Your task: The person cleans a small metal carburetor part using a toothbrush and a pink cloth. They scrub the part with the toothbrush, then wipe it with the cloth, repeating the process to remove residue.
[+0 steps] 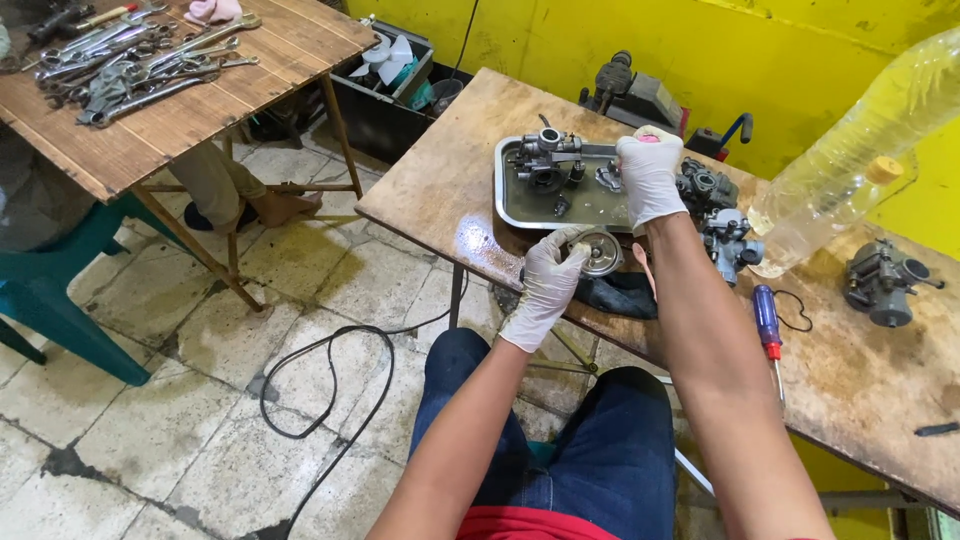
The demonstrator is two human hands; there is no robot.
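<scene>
My left hand (548, 282), in a white glove, grips a round metal bowl-shaped part (602, 251) at the near edge of the wooden workbench (440, 190). My right hand (648, 175), also gloved, reaches over a shallow metal tray (515, 205) and closes on a small metal part (607, 177) in it. A carburetor body (548, 158) lies in the tray's far left corner, left of the right hand. A dark rag (618, 295) hangs off the bench edge below the bowl-shaped part.
More carburetors (722, 215) (884, 280) lie on the bench to the right. A clear plastic bottle (850, 165) leans there, with a blue and red screwdriver (768, 325) nearby. A second table (150, 90) at left holds several wrenches. A black cable (330, 385) loops on the tiled floor.
</scene>
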